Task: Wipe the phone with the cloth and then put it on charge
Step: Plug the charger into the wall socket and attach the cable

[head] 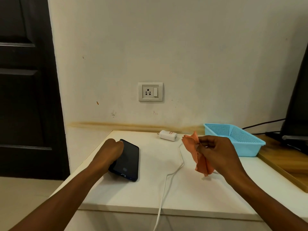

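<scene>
A dark phone lies screen up on the left part of the white table. My left hand grips its left edge, fingers curled round the side. My right hand holds a crumpled orange cloth in the air above the table, to the right of the phone and apart from it. A white charger adapter lies on its side near the wall. A white cable runs across the table and hangs over the front edge. A wall socket with a switch sits above the table.
A light blue plastic basket stands at the back right of the table. Beside it is a wooden surface with a dark monitor and black cables. A dark door is on the left.
</scene>
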### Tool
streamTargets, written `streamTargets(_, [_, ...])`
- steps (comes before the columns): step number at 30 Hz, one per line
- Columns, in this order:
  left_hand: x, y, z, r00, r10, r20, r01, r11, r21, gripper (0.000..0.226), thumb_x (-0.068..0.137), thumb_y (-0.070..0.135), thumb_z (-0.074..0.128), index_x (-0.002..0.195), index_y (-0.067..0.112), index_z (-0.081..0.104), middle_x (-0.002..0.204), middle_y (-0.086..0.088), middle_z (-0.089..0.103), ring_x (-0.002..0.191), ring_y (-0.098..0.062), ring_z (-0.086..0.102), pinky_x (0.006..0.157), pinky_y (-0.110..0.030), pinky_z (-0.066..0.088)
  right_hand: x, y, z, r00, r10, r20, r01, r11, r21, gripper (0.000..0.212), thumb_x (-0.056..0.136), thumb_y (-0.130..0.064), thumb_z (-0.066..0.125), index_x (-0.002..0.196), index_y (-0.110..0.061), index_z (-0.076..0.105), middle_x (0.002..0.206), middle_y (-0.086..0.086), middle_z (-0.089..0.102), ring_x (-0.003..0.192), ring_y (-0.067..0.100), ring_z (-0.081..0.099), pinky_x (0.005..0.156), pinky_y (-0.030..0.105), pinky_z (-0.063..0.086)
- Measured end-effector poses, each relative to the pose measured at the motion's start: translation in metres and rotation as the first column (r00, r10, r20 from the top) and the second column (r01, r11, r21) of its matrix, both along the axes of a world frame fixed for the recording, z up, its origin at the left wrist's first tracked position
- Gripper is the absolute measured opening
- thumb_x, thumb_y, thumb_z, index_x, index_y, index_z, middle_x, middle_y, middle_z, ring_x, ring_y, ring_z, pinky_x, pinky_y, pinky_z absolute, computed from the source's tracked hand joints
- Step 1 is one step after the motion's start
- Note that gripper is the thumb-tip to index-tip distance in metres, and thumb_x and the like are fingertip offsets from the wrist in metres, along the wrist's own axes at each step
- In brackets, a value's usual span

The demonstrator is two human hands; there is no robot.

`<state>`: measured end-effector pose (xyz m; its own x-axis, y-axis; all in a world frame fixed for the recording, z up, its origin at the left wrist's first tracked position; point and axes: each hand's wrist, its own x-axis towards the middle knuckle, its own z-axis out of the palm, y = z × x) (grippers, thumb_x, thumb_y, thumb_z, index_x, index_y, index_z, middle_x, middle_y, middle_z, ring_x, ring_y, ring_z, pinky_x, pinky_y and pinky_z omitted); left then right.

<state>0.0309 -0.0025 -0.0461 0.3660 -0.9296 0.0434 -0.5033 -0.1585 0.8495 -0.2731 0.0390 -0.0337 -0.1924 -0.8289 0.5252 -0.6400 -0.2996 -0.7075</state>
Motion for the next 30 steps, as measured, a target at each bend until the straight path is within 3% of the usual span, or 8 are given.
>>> streamTargets(3, [0.002,0.003,-0.002,0.972,0.005,0.235,-0.008,1.0,0.012,0.035,0.096,0.04,0.039,0.087,0.009,0.051,0.09,-0.01,0.056,0.092,-0.033,0.058,0.072,-0.033,0.039,-0.004,0.0,-0.002,0.999,0.02,0.041,-0.022,0.999,0.047,0.023,0.083,-0.018,0.071,0.106,-0.021,0.073,0.078,-0.022,0.061,0.081,0.001,0.061,0.063,0.013,0.04])
streamTargets(9, [0.0,0.006,-0.005,0.808,0.073,0.585,-0.066,0.997,-0.033,0.042,0.091,0.055,0.039,0.079,0.016,0.05,0.075,-0.001,0.052,0.08,-0.027,0.051,0.071,-0.032,0.038,-0.004,0.007,-0.001,0.998,0.027,-0.049,-0.022,0.994,0.11,0.019,0.084,-0.027,0.07,0.103,-0.028,0.069,0.078,-0.023,0.057,0.072,-0.001,0.053,0.059,0.014,0.038])
streamTargets(12, [-0.004,0.007,-0.005,0.755,0.089,0.65,-0.062,0.996,-0.064,0.043,0.09,0.053,0.039,0.069,0.016,0.047,0.063,0.004,0.045,0.073,-0.025,0.049,0.068,-0.031,0.036,0.001,0.023,-0.003,0.971,0.069,-0.228,-0.055,0.996,0.068,0.016,0.084,-0.029,0.07,0.088,-0.044,0.065,0.081,-0.024,0.061,0.075,-0.001,0.059,0.062,0.015,0.045])
streamTargets(15, [-0.009,0.008,-0.004,0.706,0.075,0.705,-0.05,0.997,-0.056,0.042,0.092,0.052,0.038,0.065,0.019,0.042,0.063,0.005,0.045,0.071,-0.022,0.049,0.067,-0.03,0.034,0.003,0.036,-0.014,0.875,0.155,-0.46,-0.142,0.988,0.063,0.02,0.087,-0.025,0.064,0.098,-0.041,0.069,0.09,-0.021,0.063,0.085,0.002,0.06,0.073,0.019,0.05])
streamTargets(19, [-0.013,0.01,-0.001,0.607,0.032,0.794,-0.03,0.999,-0.017,0.043,0.093,0.056,0.034,0.086,0.017,0.052,0.079,0.003,0.058,0.081,-0.022,0.055,0.069,-0.03,0.035,0.006,0.043,-0.03,0.76,0.194,-0.62,-0.166,0.981,0.102,0.025,0.088,-0.033,0.056,0.109,-0.04,0.066,0.09,-0.029,0.047,0.085,-0.003,0.048,0.071,0.012,0.039])
streamTargets(21, [-0.014,0.011,-0.001,0.552,-0.001,0.834,-0.025,1.0,0.017,0.049,0.093,0.059,0.032,0.097,0.016,0.056,0.095,-0.001,0.065,0.089,-0.023,0.06,0.069,-0.031,0.036,0.005,0.046,-0.032,0.745,0.194,-0.638,-0.166,0.981,0.105,0.027,0.085,-0.036,0.055,0.11,-0.041,0.064,0.09,-0.031,0.04,0.084,-0.006,0.042,0.07,0.009,0.037])
streamTargets(26, [-0.012,0.012,-0.002,0.539,-0.034,0.842,-0.018,0.998,0.053,0.049,0.094,0.059,0.028,0.085,0.016,0.051,0.076,0.002,0.055,0.077,-0.021,0.054,0.067,-0.03,0.036,0.003,0.051,-0.028,0.762,0.225,-0.607,-0.177,0.974,0.139,0.028,0.084,-0.046,0.053,0.109,-0.041,0.066,0.098,-0.027,0.05,0.09,-0.004,0.047,0.076,0.008,0.034])
streamTargets(30, [-0.012,0.012,0.0,0.568,-0.067,0.82,-0.002,0.997,0.083,0.05,0.094,0.06,0.027,0.084,0.017,0.051,0.075,0.004,0.053,0.077,-0.02,0.052,0.069,-0.03,0.035,0.003,0.047,-0.02,0.853,0.195,-0.483,-0.16,0.981,0.113,0.017,0.088,-0.045,0.055,0.097,-0.039,0.068,0.096,-0.023,0.06,0.093,-0.002,0.054,0.083,0.015,0.041])
